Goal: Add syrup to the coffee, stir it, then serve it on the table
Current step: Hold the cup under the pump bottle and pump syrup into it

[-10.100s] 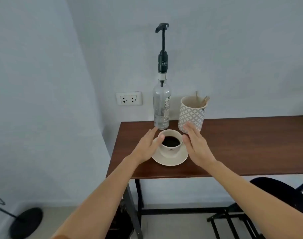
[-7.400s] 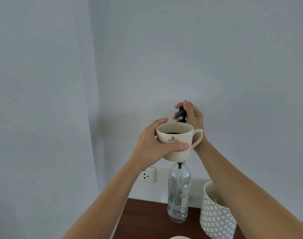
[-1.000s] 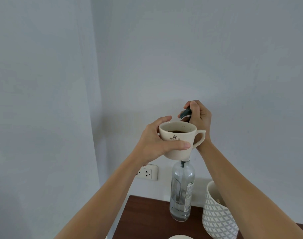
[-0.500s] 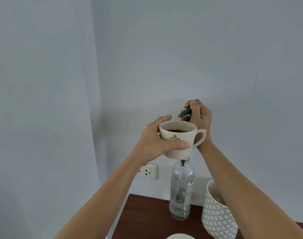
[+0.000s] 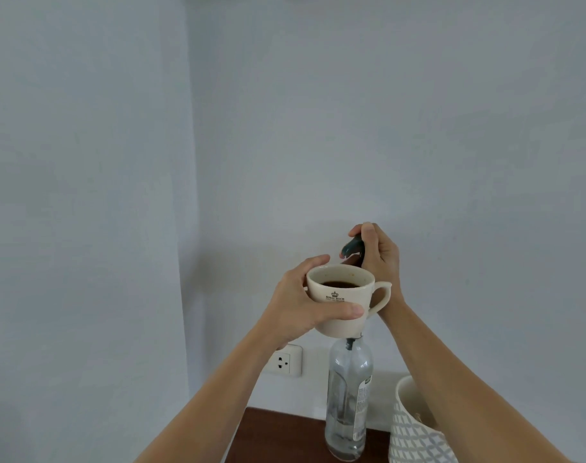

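Both forearms rise from the lower edge of the frame toward its centre, where the hands meet in front of a pale wall. The left hand (image 5: 301,305) wraps the cream coffee cup (image 5: 341,302) from the left side of the frame: the thumb lies across the cup's front below the printed crest, and the fingers curl around the far side, one fingertip showing at the rim. The cup is held upright in the air at mid-frame, well above the table (image 5: 278,436), with dark coffee (image 5: 339,284) visible inside and its handle pointing to the right of the frame.

Just behind and above the cup, the right hand (image 5: 378,255) is closed around the dark pump head (image 5: 350,246) of the syrup bottle (image 5: 348,402). The fingers curl over the top of the pump, and its spout sticks out to the left of the frame, right over the far rim of the cup. The right wrist sits behind the cup handle, the forearm slanting down to the lower right.

The clear glass bottle stands on the brown table directly below the cup, its neck hidden behind the cup's base. To its right, at the lower right of the frame, stands a white patterned holder (image 5: 415,432), partly covered by the right forearm. A wall socket (image 5: 285,360) shows left of the bottle, behind the left wrist.
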The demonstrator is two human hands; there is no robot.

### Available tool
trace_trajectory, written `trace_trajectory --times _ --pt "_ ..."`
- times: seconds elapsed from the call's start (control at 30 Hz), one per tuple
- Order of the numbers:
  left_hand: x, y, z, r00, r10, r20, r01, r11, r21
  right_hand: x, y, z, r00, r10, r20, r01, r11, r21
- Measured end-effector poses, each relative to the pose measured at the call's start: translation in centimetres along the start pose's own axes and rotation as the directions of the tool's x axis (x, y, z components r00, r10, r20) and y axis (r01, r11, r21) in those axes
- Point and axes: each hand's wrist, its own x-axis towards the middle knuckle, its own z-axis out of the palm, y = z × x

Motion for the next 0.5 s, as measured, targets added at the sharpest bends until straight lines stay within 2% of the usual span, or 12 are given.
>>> trace_trajectory --times 0.17,0.27,0.33,0.43,0.5 --pt "-0.2 0.7 0.0 1.000 0.007 -0.008 -0.008 1.000 -0.020 0.2 -0.8 -1.2 0.985 0.017 0.169 0.003 0.993 -0.119" --pt "-0.4 1.1 -0.1 1.000 0.005 -0.015 -0.005 1.000 -0.025 -0.2 -1.8 -2.6 0.960 0.087 0.265 -0.072 0.995 -0.065" --pt "-0.5 1.2 -0.1 1.000 0.003 -0.016 -0.003 1.000 -0.024 -0.8 -2.4 -3.3 0.972 0.124 0.197 -0.112 0.991 -0.071" --pt "-1.0 1.1 0.0 1.000 0.005 -0.016 -0.006 1.000 -0.028 -2.6 -3.1 -4.2 0.992 0.103 -0.071 -0.113 0.983 -0.144" --pt "-1.4 0.8 0.1 1.000 0.011 -0.025 -0.011 1.000 -0.026 -4.7 -3.5 -4.7 0.982 0.125 -0.143 -0.148 0.976 -0.159"
